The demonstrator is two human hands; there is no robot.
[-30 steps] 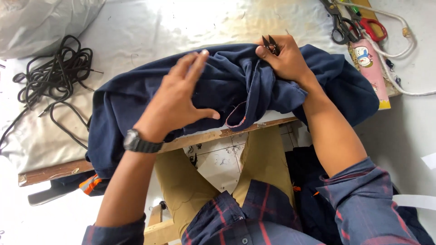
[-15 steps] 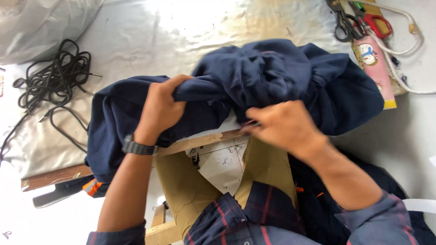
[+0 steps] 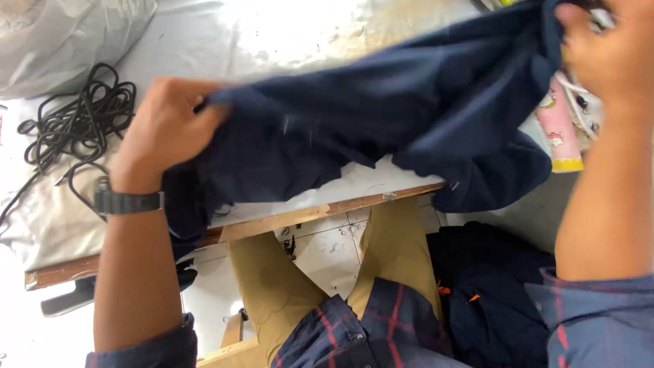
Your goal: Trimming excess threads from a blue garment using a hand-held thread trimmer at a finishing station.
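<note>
Both hands have moved apart since half a second ago, and the dark blue garment (image 3: 381, 123), which was bunched in a heap on the table, is now pulled out wide between them. The left hand (image 3: 167, 129) is closed on one edge of the cloth, with the fingers curled under the fabric, and a black wristwatch (image 3: 129, 202) sits on that wrist. The right hand (image 3: 606, 48) is raised at the top right corner of the view and grips the other end of the garment; this part is blurred, so I cannot tell if it holds also something small. The garment hangs stretched from hand to hand above the white table (image 3: 272, 34), and its lower part falls over the wooden table edge (image 3: 327, 211) toward the person's lap. A black coiled cable (image 3: 82, 123) lies on the table left of the left hand, well apart from the cloth. A pink flat box (image 3: 558, 133) lies just under the right hand, partly covered by the garment.
</note>
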